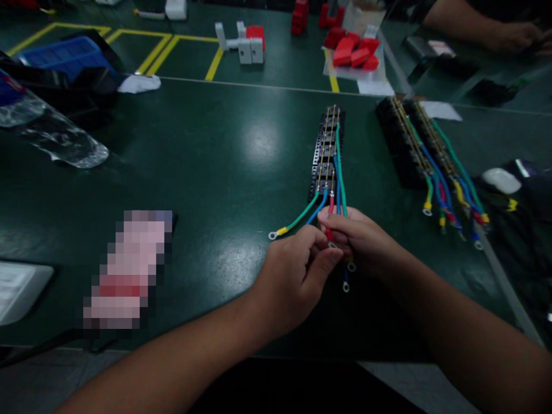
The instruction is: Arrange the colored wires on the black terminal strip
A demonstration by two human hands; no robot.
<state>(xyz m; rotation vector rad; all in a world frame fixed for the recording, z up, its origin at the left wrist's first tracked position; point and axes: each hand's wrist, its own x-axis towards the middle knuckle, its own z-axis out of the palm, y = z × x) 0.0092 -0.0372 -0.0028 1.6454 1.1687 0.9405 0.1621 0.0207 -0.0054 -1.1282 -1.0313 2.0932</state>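
A black socket strip point(326, 150) with metal bars along it lies on the green table, its wired end toward me. Green, blue and red wires run out of that end. My left hand point(297, 270) pinches the red wire point(329, 234) close to its ring terminal. My right hand point(357, 236) grips the same red wire a little higher up, with its fingers partly hidden. Beside it, a blue and a green wire pass under the right hand, and their ring terminals point(345, 286) show below. One green wire point(302, 211) bends left to a yellow-sleeved ring terminal.
Two more wired socket strips point(414, 144) lie to the right. Red plastic parts point(356, 50) rest on a bag at the back, near grey-and-red pieces point(250, 45). A blurred phone-like object point(129, 267) and a blue bin point(66, 57) are left. Another person's hand point(513, 40) is at top right.
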